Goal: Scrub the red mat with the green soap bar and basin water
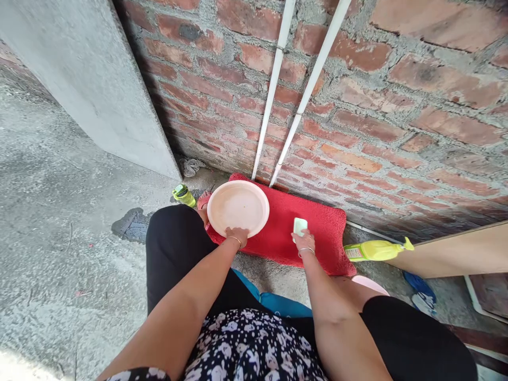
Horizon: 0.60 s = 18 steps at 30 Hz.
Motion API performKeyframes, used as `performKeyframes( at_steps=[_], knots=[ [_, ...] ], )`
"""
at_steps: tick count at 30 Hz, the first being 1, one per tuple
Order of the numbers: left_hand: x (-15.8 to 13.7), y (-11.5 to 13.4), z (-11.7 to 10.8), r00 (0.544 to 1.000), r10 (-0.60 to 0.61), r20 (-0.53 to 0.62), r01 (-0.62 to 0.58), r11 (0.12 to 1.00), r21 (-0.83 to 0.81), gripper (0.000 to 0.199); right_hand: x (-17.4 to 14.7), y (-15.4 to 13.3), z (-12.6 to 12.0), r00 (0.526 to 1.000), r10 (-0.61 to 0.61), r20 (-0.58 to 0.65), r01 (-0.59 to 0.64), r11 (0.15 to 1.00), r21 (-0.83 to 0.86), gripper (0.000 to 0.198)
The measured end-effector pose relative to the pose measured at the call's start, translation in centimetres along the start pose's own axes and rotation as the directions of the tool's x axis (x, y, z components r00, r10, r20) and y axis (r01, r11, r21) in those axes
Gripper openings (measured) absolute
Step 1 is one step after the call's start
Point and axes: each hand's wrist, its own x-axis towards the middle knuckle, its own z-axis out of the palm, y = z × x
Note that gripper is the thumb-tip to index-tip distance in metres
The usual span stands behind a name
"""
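A pale peach round basin (238,207) is over the left end of a red mat (278,227). My left hand (237,236) grips its near rim, with the fingers curled over the edge. My right hand (305,241) is closed round a small pale green rounded rectangular thing (300,226), above the right half of the mat. Its underside is hidden, so I cannot tell its exact kind. A yellow-green pump bottle (377,250) lies beside the mat's right end.
A green bottle (184,195) stands left of the basin near my foot, by a wet patch (133,225) on the concrete. Ahead rises a brick wall (357,106) with two white pipes (273,84). A grey slab (103,79) leans at left; a pink rim (370,284) shows by my right leg.
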Motion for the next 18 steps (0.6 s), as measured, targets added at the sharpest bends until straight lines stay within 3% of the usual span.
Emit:
performKeyframes(
  at_steps=[4, 7, 11, 14, 18],
  knots=[
    [0.0, 0.1, -0.1, 1.000, -0.009, 0.012, 0.009, 1.000, 0.006, 0.058, 0.6, -6.2, 2.1, 0.988, -0.138, 0.076, 0.138, 0.990, 0.012, 0.057],
    [0.0, 0.3, -0.1, 1.000, -0.016, 0.012, 0.016, 1.000, -0.003, 0.059, 1.4, -7.1, 2.4, 0.977, -0.190, 0.098, 0.192, 0.981, -0.005, 0.055],
    [0.1, 0.5, 0.0, 1.000, -0.027, 0.007, 0.027, 0.999, -0.019, 0.060, 2.7, -3.3, 1.2, 0.990, -0.124, 0.068, 0.127, 0.991, -0.035, 0.056],
    [0.0, 0.5, 0.0, 1.000, -0.030, -0.001, 0.030, 0.999, -0.021, 0.059, 3.2, 1.7, 0.0, 1.000, 0.016, -0.010, -0.017, 1.000, -0.009, 0.058],
    [-0.2, 0.4, 0.1, 1.000, -0.026, -0.015, 0.026, 0.999, -0.018, 0.059, 3.0, 7.5, -1.2, 0.977, 0.200, -0.072, -0.198, 0.979, 0.039, 0.056]
  ],
)
